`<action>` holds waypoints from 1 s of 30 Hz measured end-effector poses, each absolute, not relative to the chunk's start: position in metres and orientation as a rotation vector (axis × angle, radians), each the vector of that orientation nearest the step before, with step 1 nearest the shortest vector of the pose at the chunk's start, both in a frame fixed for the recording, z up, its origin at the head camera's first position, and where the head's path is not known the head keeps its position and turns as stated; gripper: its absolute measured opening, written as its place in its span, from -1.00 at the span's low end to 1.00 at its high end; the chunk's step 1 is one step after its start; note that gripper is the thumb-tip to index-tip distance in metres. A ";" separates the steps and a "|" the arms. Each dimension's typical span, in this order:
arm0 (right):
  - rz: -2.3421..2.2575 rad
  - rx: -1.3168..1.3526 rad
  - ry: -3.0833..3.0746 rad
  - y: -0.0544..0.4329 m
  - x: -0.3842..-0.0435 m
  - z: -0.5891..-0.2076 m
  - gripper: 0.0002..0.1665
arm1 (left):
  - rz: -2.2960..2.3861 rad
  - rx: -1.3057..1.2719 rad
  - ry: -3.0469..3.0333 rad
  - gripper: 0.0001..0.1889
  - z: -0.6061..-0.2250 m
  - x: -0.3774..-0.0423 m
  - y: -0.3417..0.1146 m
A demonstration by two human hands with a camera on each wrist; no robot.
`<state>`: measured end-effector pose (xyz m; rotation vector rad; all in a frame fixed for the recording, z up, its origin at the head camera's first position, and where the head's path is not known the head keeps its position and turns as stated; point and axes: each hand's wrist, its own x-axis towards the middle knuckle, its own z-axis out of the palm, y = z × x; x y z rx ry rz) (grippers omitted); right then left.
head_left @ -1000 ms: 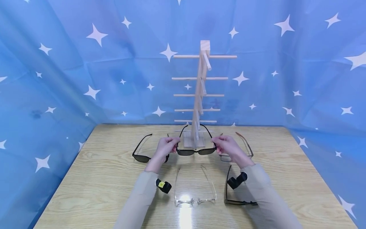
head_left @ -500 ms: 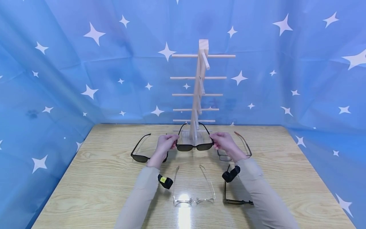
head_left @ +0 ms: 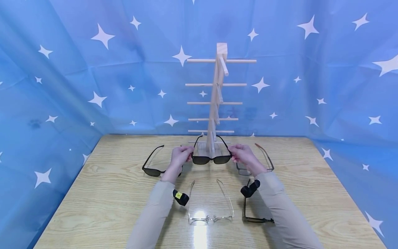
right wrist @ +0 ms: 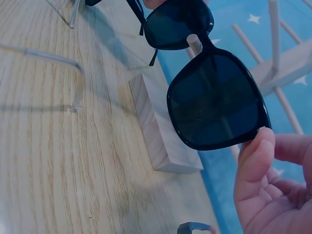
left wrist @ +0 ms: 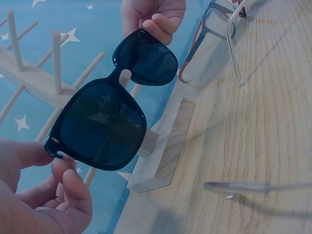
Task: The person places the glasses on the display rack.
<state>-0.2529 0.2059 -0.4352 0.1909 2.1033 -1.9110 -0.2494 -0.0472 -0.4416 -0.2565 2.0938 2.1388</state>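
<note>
Both hands hold a pair of black sunglasses (head_left: 201, 160) in front of the foot of a wooden glasses rack (head_left: 216, 91). My left hand (head_left: 180, 156) pinches the frame's left end between thumb and fingers, and my right hand (head_left: 244, 156) pinches the right end. The dark lenses face me, with the temples spread toward the rack on either side of its post. From the left wrist view, a peg (left wrist: 125, 77) of the rack pokes out right at the bridge; the same peg (right wrist: 194, 43) shows under the bridge in the right wrist view.
Dark sunglasses (head_left: 153, 172) lie left, partly behind my left arm. Thin-framed glasses (head_left: 269, 159) lie right, behind my right hand. Nearer are clear-framed glasses (head_left: 232, 207) and black-framed glasses (head_left: 257, 219), partly under my right sleeve. A starred blue curtain (head_left: 140, 76) backs the wooden table (head_left: 102, 207).
Over the second, both hands have brought the sunglasses slightly forward, toward the rack's lower part. During the last half second they have hardly moved, and both grips stay the same.
</note>
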 end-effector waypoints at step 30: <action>-1.930 0.214 2.179 0.205 -0.247 -0.434 -0.63 | 2.147 -0.301 2.193 -0.75 -0.443 -0.250 -0.049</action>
